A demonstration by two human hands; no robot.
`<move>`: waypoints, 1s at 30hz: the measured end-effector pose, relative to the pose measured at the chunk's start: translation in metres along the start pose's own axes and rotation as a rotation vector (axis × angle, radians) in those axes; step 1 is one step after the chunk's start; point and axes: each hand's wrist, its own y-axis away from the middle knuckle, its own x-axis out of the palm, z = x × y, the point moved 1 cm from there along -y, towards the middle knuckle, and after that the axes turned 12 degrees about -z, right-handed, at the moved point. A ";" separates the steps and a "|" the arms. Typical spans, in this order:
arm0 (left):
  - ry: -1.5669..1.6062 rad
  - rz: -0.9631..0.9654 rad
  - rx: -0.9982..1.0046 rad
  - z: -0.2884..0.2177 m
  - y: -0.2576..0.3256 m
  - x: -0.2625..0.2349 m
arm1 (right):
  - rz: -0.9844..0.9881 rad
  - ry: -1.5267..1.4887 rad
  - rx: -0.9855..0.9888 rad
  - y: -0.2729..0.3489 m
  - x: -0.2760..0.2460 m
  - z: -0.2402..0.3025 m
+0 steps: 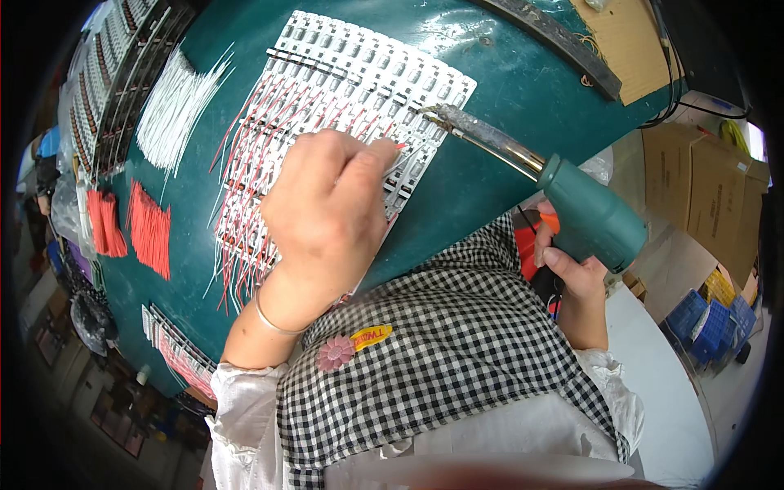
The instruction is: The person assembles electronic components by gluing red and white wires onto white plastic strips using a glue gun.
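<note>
A panel of white circuit boards [359, 49] lies on the green table, with rows of small components and many red and white wires running off its left side. Over the panel is my left hand [327, 196], its fingers pinched together on a red wire [400, 147] whose end shows by the fingertips. My right hand [572, 269] grips the handle of a green soldering gun [592, 214], a finger at its orange trigger [550, 222]. The gun's metal tip [429, 113] reaches the panel's right part, close to my left fingertips; whether it touches a board I cannot tell.
Bundles of white wires [175, 114] and red wires [149, 229] lie left on the table [482, 155]. Stacked board panels [131, 73] stand beyond them; another wired panel [180, 351] sits at the near left. A dark bar [563, 49] crosses the far side. Cardboard boxes [702, 188] stand right.
</note>
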 end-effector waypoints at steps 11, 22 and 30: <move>0.062 0.022 -0.007 0.012 0.010 0.027 | 0.024 0.094 0.043 0.012 -0.005 -0.006; 0.104 0.044 -0.056 0.010 0.010 0.028 | 0.111 0.122 -0.017 0.007 -0.002 -0.007; 0.092 0.028 -0.042 0.008 0.008 0.029 | 0.145 0.197 -0.063 0.008 -0.002 -0.010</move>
